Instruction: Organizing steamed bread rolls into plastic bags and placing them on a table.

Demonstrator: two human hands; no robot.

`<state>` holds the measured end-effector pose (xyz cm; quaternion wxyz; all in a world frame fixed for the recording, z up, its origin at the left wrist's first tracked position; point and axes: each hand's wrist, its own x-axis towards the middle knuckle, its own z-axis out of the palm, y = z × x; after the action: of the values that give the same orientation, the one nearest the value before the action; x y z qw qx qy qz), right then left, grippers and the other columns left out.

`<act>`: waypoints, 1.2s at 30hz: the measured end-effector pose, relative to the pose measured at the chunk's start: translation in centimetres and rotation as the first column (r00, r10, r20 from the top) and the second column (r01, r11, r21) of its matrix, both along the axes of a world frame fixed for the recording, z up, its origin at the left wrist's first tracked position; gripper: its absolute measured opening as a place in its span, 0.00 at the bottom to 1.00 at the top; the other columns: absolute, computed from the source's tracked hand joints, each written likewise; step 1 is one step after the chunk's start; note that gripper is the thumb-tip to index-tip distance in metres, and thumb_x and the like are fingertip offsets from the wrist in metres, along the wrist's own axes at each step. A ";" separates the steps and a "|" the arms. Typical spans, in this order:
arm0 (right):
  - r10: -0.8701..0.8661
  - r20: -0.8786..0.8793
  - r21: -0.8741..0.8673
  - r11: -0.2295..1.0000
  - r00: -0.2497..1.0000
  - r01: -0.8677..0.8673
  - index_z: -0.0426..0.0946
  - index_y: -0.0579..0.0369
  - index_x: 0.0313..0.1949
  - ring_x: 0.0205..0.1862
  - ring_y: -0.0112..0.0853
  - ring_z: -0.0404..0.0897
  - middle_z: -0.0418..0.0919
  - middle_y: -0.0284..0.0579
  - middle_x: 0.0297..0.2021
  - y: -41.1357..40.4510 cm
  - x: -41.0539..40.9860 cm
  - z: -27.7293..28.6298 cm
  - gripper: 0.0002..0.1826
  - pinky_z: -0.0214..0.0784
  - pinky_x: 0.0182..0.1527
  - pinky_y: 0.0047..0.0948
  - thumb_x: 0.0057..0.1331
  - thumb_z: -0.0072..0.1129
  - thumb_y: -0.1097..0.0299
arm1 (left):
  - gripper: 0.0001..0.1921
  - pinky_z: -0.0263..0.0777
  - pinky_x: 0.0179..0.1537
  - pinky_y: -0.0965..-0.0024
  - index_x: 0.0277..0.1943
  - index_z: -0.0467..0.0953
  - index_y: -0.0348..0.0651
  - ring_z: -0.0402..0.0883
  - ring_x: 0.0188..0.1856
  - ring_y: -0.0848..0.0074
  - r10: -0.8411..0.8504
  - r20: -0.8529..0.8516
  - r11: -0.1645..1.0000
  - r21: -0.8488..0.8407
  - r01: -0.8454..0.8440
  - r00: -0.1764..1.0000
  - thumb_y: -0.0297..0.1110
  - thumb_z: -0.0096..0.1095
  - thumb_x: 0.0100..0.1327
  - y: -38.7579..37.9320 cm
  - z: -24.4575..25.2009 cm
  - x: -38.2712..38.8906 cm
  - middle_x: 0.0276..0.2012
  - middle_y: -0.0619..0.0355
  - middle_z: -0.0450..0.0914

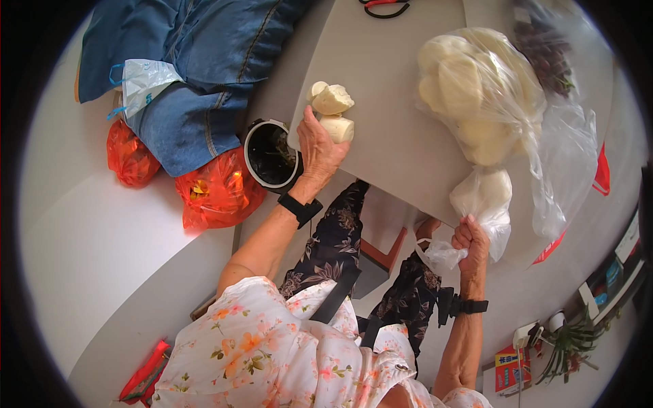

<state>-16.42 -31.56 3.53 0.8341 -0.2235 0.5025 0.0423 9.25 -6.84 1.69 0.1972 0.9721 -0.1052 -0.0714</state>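
Note:
My left hand (322,145) is at the table's left corner, its fingers and thumb curved around a pale steamed bun (337,128). Touching that bun on its far side lies a torn bun piece (333,100), with a smaller rounded piece (319,88) beside it. At the table's near edge, my right hand (470,240) grips the gathered neck of a clear plastic bag (497,232). A pale bun (487,188) shows inside this bag. Just beyond stands a large clear bag of several buns (474,92), its knot facing the right.
Below the corner of the table (387,117) stands a black-lined waste bin (270,158). Red plastic bags (219,194) rest near blue denim cloth (204,102). Red-handled scissors (385,6) lie at the far edge. Bagged dark red fruit (545,51) sits far right. A stool (380,260) is under the table.

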 end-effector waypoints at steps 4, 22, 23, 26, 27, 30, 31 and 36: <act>0.023 -0.006 0.015 1.000 1.000 -0.023 0.73 0.59 0.33 0.16 0.17 0.53 0.55 0.25 0.16 0.0 0.0 -0.3 0.13 0.47 0.20 0.20 0.67 0.56 0.60 | 0.60 0.57 0.60 0.47 0.66 0.35 0.28 0.60 0.58 0.39 -0.030 0.066 1.000 0.009 0.030 0.997 0.35 0.79 0.40 -0.2 -0.1 0.2 0.58 0.25 0.53; -0.008 -0.073 -0.019 1.000 0.997 0.007 0.72 0.58 0.32 0.16 0.17 0.50 0.52 0.24 0.16 0.3 0.2 0.2 0.12 0.44 0.19 0.19 0.67 0.55 0.62 | 0.53 0.77 0.45 0.51 0.66 0.56 0.53 0.66 0.54 0.38 -0.197 -0.122 0.971 0.115 0.212 0.973 0.38 0.79 0.32 -2.4 -0.3 4.8 0.62 0.39 0.48; -0.002 -0.069 0.011 1.000 0.998 0.003 0.72 0.58 0.32 0.16 0.17 0.50 0.53 0.24 0.16 0.4 0.4 0.2 0.12 0.45 0.20 0.18 0.66 0.56 0.62 | 0.49 0.76 0.45 0.51 0.63 0.60 0.51 0.67 0.53 0.39 -0.198 -0.090 0.968 0.138 0.209 0.976 0.39 0.79 0.33 -2.4 -0.2 4.9 0.60 0.40 0.52; -0.015 -0.082 0.040 0.999 0.997 0.018 0.72 0.59 0.32 0.17 0.17 0.51 0.54 0.24 0.17 0.3 0.4 -0.1 0.12 0.45 0.20 0.18 0.66 0.57 0.62 | 0.48 0.73 0.49 0.51 0.62 0.61 0.50 0.68 0.53 0.41 -0.197 -0.040 0.968 0.152 0.201 0.980 0.39 0.78 0.33 -1.8 -0.7 5.0 0.58 0.40 0.54; -0.014 -0.081 0.047 0.999 0.997 0.018 0.72 0.59 0.32 0.17 0.17 0.51 0.54 0.24 0.17 0.3 0.6 0.1 0.12 0.45 0.21 0.18 0.66 0.57 0.62 | 0.48 0.73 0.50 0.51 0.62 0.61 0.50 0.69 0.53 0.42 -0.181 -0.040 0.971 0.154 0.185 0.983 0.39 0.78 0.33 -1.6 -0.5 4.9 0.58 0.40 0.55; -0.047 -0.077 0.056 0.997 0.996 0.052 0.72 0.61 0.33 0.17 0.17 0.52 0.54 0.24 0.17 0.1 0.7 0.6 0.13 0.47 0.21 0.18 0.65 0.57 0.63 | 0.49 0.71 0.53 0.53 0.63 0.60 0.50 0.69 0.54 0.43 -0.141 -0.087 0.977 0.146 0.152 0.986 0.39 0.77 0.33 -2.1 -0.3 4.8 0.57 0.39 0.55; -0.057 -0.074 0.050 0.997 0.996 0.061 0.72 0.61 0.33 0.17 0.17 0.52 0.54 0.25 0.17 0.0 0.6 0.8 0.13 0.47 0.21 0.18 0.66 0.57 0.63 | 0.49 0.71 0.53 0.53 0.63 0.60 0.50 0.69 0.54 0.43 -0.152 -0.091 0.977 0.136 0.164 0.984 0.39 0.77 0.33 -2.2 -0.5 4.8 0.57 0.39 0.55; -0.132 -0.048 0.016 0.991 0.990 0.133 0.72 0.61 0.32 0.16 0.17 0.53 0.54 0.25 0.16 -0.5 0.5 1.8 0.13 0.48 0.20 0.19 0.66 0.55 0.63 | 0.51 0.69 0.55 0.53 0.64 0.57 0.50 0.67 0.56 0.42 -0.174 -0.041 0.981 0.082 0.177 0.984 0.38 0.78 0.33 -2.2 -0.9 4.8 0.60 0.37 0.51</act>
<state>-15.96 -32.06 5.29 0.8252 -0.1807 0.5351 -0.0032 14.03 -9.03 0.79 0.1504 0.9652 -0.1839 -0.1094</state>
